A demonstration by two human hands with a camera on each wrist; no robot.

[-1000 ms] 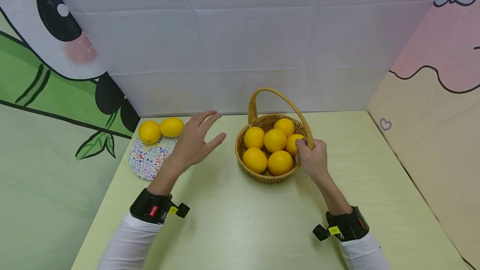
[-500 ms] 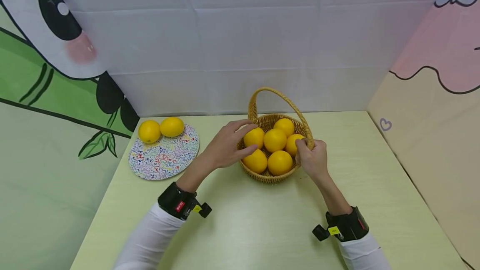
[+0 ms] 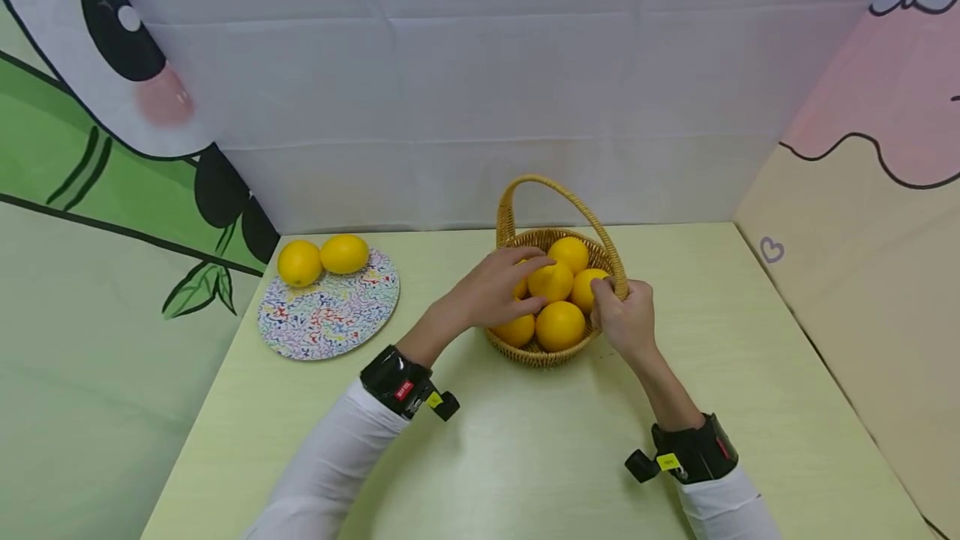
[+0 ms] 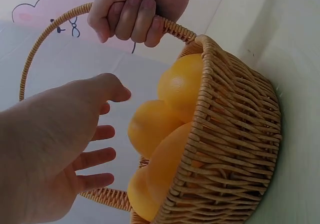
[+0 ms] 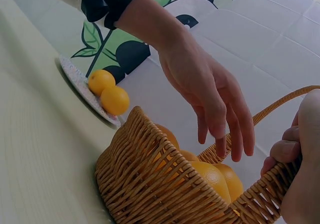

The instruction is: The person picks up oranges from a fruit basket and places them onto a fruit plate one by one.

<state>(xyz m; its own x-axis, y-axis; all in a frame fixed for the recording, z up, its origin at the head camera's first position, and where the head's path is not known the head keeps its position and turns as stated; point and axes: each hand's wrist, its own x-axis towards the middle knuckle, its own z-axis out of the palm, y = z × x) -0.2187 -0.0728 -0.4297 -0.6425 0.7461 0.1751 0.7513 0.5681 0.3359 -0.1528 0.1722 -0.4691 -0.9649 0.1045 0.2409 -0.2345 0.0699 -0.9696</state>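
A brown wicker basket (image 3: 542, 360) holds several oranges (image 3: 560, 326) and stands on the table near the back wall. My right hand (image 3: 627, 317) grips the right side of its arched handle (image 4: 175, 29), thumb toward the fruit. Over the basket's left part hovers my left hand (image 3: 498, 286), fingers spread and slightly bent, palm facing down. Both wrist views show a gap between its fingertips and the oranges (image 5: 207, 176). Part of the fruit on the left is hidden beneath that hand in the head view.
To the left lies a round speckled plate (image 3: 322, 323) bearing two yellow-orange fruits (image 3: 344, 254) at its far edge. A white cloth wall (image 3: 420, 107) rises directly behind the table (image 3: 525, 457), with printed side panels left and right.
My left hand has moved right, from beside the plate to above the basket, with nothing in it. My right hand keeps its hold on the handle, and the basket stays in place.
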